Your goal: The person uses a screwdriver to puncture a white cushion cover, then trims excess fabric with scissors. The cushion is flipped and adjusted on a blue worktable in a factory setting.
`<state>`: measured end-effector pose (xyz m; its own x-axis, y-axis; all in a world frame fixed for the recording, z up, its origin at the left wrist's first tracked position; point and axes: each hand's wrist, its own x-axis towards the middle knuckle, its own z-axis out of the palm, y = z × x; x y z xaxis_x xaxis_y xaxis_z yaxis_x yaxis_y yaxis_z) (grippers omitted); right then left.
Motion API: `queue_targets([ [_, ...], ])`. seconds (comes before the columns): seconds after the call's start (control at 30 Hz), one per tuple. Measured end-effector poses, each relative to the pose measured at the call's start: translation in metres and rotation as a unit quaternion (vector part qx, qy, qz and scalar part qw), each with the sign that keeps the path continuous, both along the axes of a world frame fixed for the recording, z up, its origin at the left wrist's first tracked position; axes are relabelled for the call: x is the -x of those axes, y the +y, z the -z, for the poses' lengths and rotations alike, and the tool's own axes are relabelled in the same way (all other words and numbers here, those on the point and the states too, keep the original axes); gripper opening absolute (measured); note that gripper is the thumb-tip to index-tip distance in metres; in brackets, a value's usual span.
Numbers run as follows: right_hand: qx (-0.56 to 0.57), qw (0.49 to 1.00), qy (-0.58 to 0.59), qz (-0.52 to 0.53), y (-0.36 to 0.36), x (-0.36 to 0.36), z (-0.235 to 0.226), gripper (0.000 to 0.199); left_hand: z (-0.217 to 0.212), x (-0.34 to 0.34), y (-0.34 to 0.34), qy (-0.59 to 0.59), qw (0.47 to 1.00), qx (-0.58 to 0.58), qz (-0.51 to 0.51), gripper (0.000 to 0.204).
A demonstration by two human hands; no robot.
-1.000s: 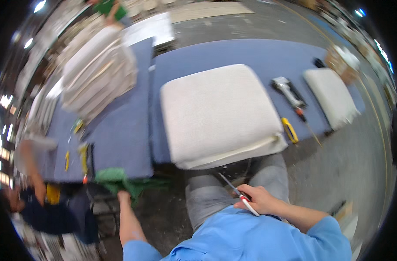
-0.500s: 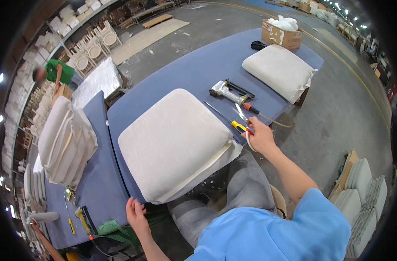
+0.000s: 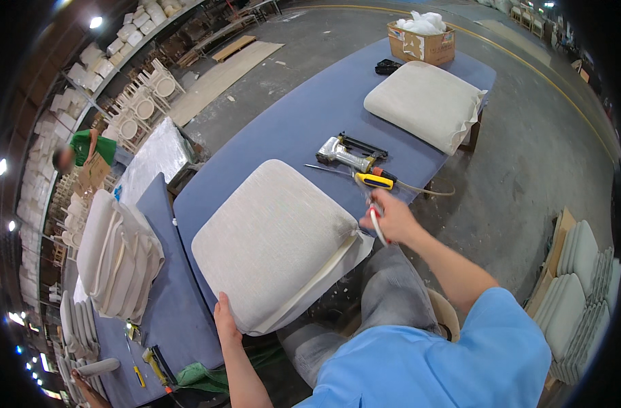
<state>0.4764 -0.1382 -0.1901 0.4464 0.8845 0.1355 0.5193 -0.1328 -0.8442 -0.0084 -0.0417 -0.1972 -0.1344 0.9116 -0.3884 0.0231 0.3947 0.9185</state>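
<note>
In front of me a cream fabric seat cushion point(image 3: 276, 245) lies on the blue table, its loose cloth edge hanging on the near side. My left hand point(image 3: 227, 321) is against its near left corner, fingers stretched along the side and partly hidden. Beyond the cushion's right corner, my right hand point(image 3: 393, 216) is closed on scissors point(image 3: 376, 224) with white and red handles; their blades are blurred. Just past that hand lies a screwdriver point(image 3: 376, 181) with a yellow and black handle. Behind it rests a silver staple gun point(image 3: 346, 154) with its hose attached.
A second cushion point(image 3: 426, 105) lies farther right, near a cardboard box point(image 3: 422, 44) of white stuffing. Stacked covered cushions point(image 3: 120, 262) stand at left, with another staple gun point(image 3: 158, 367) nearby. Seat pads point(image 3: 576, 292) are piled at right. A person in green point(image 3: 92, 146) stands far left.
My left hand has come up to the cushion's near left corner. My right hand has drawn the scissors toward the cushion's right corner. The screwdriver has turned and lies closer to the staple gun.
</note>
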Motion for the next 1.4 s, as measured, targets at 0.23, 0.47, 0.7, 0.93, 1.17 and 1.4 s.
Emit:
queue_targets([
  [0.23,-0.02,0.987,0.137,0.077,-0.012,0.027,0.038,0.048,0.0,-0.015,-0.017,0.037,0.997,-0.064,-0.018,0.057],
  [0.47,-0.061,0.944,0.322,0.046,-0.037,0.046,0.064,0.042,0.002,-0.001,-0.011,0.068,0.993,-0.081,-0.052,0.048],
  [0.7,0.01,0.91,0.414,-0.027,-0.056,0.083,0.066,0.04,-0.039,0.024,0.028,0.455,0.874,-0.172,-0.018,0.035],
  [0.93,0.01,0.939,0.344,0.0,-0.072,0.068,0.08,0.045,-0.03,-0.144,-0.077,0.008,0.971,0.055,0.233,0.03],
  [1.17,0.024,0.958,0.285,-0.007,-0.073,0.044,0.057,0.053,0.011,-0.234,-0.122,-0.048,0.936,0.165,0.307,0.031],
  [1.4,0.047,0.975,0.19,-0.101,-0.025,0.063,0.017,0.05,0.024,-0.197,-0.127,-0.105,0.898,0.309,0.296,0.034],
])
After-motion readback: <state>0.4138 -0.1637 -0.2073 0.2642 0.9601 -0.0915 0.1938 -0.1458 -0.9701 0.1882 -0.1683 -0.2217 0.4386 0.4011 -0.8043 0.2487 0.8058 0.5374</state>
